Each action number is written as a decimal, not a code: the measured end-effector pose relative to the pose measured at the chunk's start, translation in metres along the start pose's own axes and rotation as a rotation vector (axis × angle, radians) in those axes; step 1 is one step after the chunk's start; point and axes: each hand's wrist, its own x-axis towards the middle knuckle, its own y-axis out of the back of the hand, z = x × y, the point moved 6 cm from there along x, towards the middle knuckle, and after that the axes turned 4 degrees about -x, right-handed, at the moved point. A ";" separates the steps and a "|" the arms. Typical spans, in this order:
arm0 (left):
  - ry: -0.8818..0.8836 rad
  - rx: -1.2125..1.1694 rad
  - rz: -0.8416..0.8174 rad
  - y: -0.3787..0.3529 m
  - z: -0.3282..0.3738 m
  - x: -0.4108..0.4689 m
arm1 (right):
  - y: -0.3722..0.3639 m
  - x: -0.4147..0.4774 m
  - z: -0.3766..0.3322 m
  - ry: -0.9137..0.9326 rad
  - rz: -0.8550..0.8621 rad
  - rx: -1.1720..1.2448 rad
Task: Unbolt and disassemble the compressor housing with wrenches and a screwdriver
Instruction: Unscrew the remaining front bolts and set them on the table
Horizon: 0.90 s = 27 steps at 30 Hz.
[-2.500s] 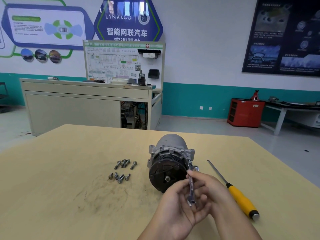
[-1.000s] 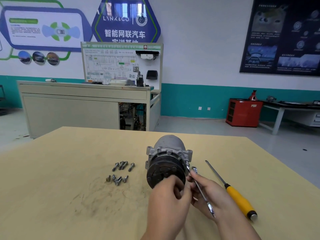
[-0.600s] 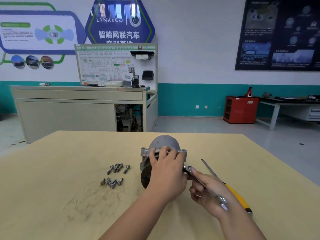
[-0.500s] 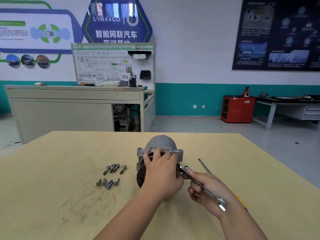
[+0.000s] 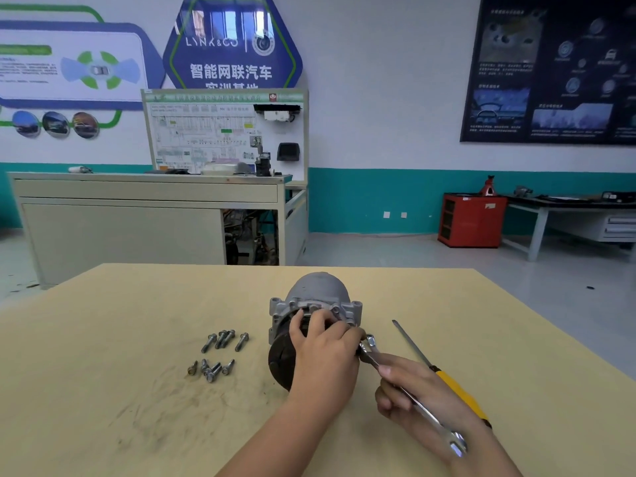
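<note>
The left hand [image 5: 323, 352] grips the compressor [image 5: 311, 304] mid-table [image 5: 103, 339], fingers curled over its front. The right hand [image 5: 413, 394] grips a wrench [image 5: 409, 394] (its far end at the compressor's right flank), beside loose bolts [image 5: 216, 352] and a screwdriver [image 5: 444, 373].

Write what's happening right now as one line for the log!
left hand grips compressor | right hand holds wrench at compressor's right side | screwdriver lies on table | loose bolts left of compressor

Bright, even indoor light here, no harsh shadows. I see windows mirrored as glare on the blue wall sign [image 5: 234, 43]. The compressor [image 5: 320, 289] and left hand [image 5: 323, 352] cast only soft shade on the table [image 5: 103, 356]. The wrench [image 5: 425, 414] glints in the right hand [image 5: 440, 401]. Edges bow from the wide lens. Far posters are soft and unreadable.
</note>
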 end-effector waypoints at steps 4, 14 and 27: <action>-0.065 -0.061 0.185 0.005 0.003 -0.009 | 0.002 0.000 0.004 0.019 -0.070 0.029; -0.163 -0.090 0.313 0.044 -0.006 -0.032 | -0.007 -0.004 0.023 -0.022 -0.288 0.002; 0.092 -0.103 0.267 0.074 -0.078 -0.055 | -0.001 -0.003 0.029 -0.055 -0.251 0.014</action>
